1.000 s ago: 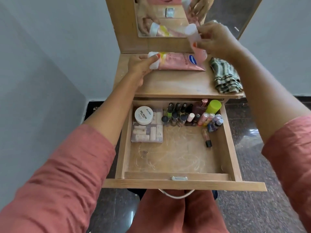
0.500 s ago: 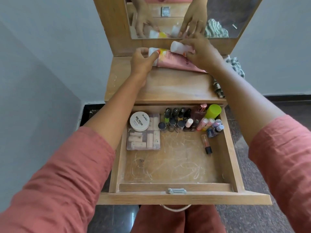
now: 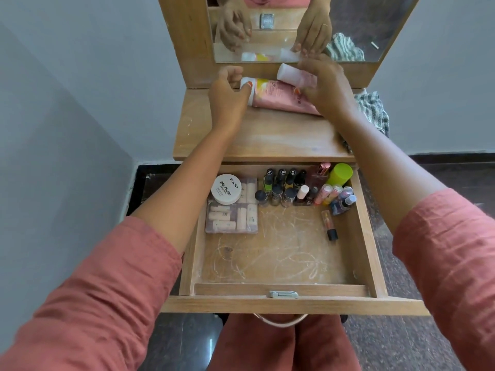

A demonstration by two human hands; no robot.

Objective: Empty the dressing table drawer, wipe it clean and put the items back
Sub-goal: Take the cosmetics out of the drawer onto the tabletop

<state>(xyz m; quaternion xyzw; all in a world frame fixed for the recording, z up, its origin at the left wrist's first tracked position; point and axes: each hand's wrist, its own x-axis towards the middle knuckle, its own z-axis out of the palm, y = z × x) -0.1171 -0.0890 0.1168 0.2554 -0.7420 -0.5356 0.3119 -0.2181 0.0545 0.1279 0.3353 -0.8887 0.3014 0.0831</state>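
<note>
Emptying looks barely begun — left hand (image 3: 227,100) grips a pink tube (image 3: 278,97), right hand (image 3: 325,87) seemingly a small bottle (image 3: 292,75), at the table's (image 3: 267,140) back edge; drawer (image 3: 281,290) mostly full.

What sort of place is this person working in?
Probably a bedroom or dressing corner in a home: a wooden dressing table with a mirror, and its open drawer holding nail polish bottles.

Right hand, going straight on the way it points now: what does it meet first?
The right hand, gripping the small white-capped tube, points away from the body. First in line is probably the wooden strip under the mirror glass, close behind the tube; depth is unclear.
</note>
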